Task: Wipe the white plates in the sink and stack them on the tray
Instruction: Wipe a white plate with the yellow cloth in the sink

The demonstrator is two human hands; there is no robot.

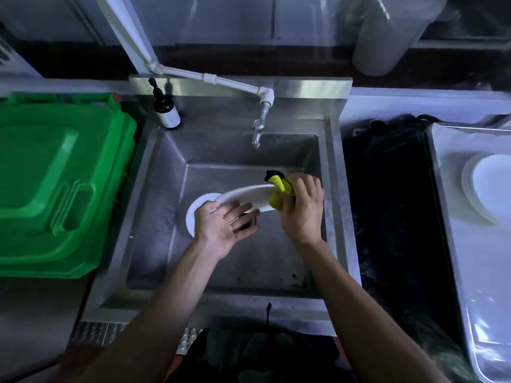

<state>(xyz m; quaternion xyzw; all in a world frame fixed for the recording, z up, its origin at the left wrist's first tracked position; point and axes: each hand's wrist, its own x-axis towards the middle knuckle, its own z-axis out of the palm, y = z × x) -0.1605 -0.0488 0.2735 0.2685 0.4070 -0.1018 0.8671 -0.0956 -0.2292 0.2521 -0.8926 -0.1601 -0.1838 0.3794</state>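
Left hand (221, 228), fingers spread, supports a tilted plate (246, 197) over the sink (154, 205); a yellow cloth (279, 194) is gripped by the right hand (302, 208) and pressed on it. One plate (193, 214) is left below; several are stacked on the tray (453, 244).

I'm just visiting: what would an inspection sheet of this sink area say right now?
Surface: steel sink, basin dull and marked.
Job's things: tilted white plate over another plate in the basin; plate stack on the tray.
Clutter: pump bottle at the sink's back corner.
Hands: left hand supports the tilted plate, fingers straight; right hand grips a yellow cloth against its rim.
Cables: nothing seen.
Surroundings: green bin lid, tap.
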